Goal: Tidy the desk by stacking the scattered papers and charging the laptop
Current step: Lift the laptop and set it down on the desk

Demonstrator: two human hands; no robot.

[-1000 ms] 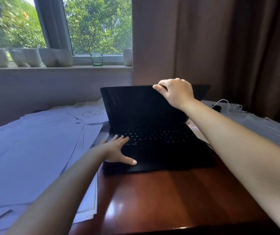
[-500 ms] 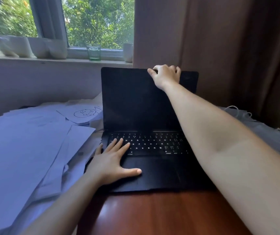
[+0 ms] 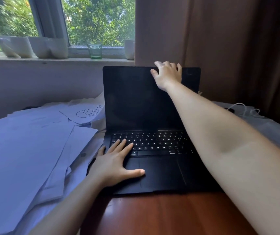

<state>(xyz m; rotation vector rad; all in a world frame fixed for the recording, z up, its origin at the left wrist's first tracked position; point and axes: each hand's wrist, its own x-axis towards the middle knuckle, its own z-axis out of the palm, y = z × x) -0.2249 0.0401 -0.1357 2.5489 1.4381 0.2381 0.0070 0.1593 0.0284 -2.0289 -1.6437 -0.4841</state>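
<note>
A black laptop (image 3: pixel 135 102) stands open in the middle of the wooden desk (image 3: pixel 161 216), its screen dark and its lid nearly upright. My right hand (image 3: pixel 167 76) grips the lid's top edge, fingers curled over it. My left hand (image 3: pixel 117 164) lies flat with spread fingers on the palm rest and the keyboard's left corner. White papers (image 3: pixel 30 150) sprawl in a loose overlapping heap left of the laptop; one at the back carries a drawn face (image 3: pixel 87 112). A white cable (image 3: pixel 244 110) lies at the right, behind my forearm.
The window sill behind holds several white cups (image 3: pixel 34 47), a green glass (image 3: pixel 94 50) and another white cup (image 3: pixel 129 49). A brown curtain (image 3: pixel 229 48) hangs behind the laptop at the right. More sheets (image 3: pixel 275 131) lie on the desk's right side.
My right hand has swung the laptop lid up from a half-shut tilt to nearly upright. My left hand stayed pressing on the base.
</note>
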